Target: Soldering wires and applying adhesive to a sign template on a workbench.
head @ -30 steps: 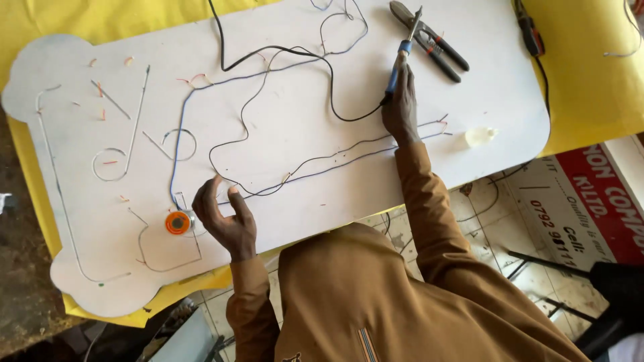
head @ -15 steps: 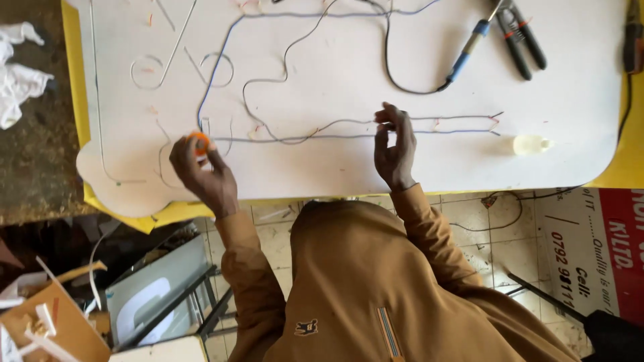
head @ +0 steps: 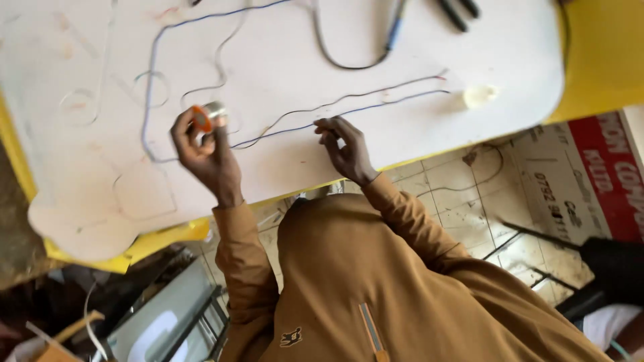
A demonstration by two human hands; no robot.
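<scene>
Left hand (head: 204,154) grips orange spool (head: 203,117) over white board (head: 402,107); right hand (head: 345,147) loosely open, fingertips at thin wire (head: 335,104) near board's front edge.

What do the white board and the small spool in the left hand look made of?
White board: looks like matte plastic or foam sheet, going by its flat, dull surface and cleanly cut rounded edge; which one is unclear. Spool in the left hand: glossy orange flange, likely plastic, with shiny silvery winding, probably metal wire.
</scene>
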